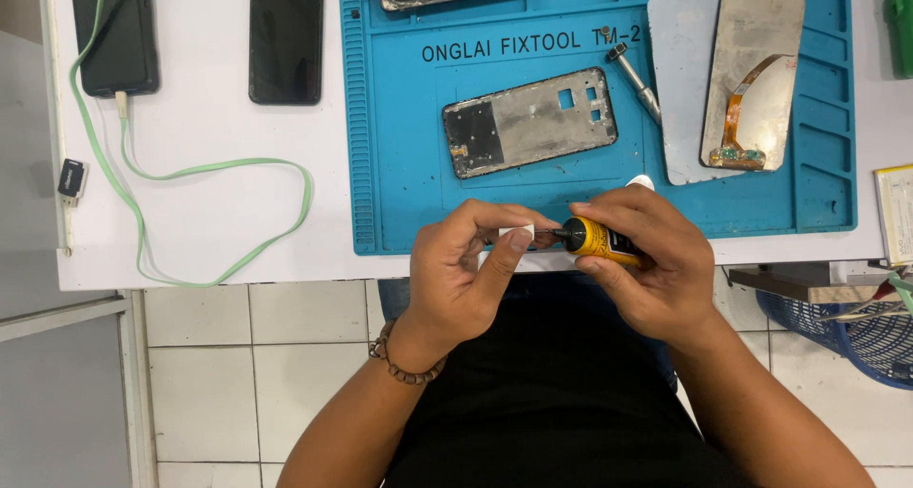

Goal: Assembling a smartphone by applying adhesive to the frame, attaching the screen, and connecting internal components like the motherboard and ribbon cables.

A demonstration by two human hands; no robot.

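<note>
Yellow glue tube (605, 241) in right hand (656, 269), left hand (471, 269) at nozzle

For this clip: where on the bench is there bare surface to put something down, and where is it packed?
Bare white table lies between the green cable loop and the blue mat. On the mat, a free strip runs below the phone frame, above the left hand and right hand. Crowded: the mat's right end, with the back cover and screen panel.

This is a phone repair workshop. A blue repair mat (399, 165) covers the white bench (219, 222), bearing a stripped phone frame (530, 122), a detached screen panel (754, 81) and a screwdriver (635, 82); two phones (285, 36) lie far left, one charging.
</note>
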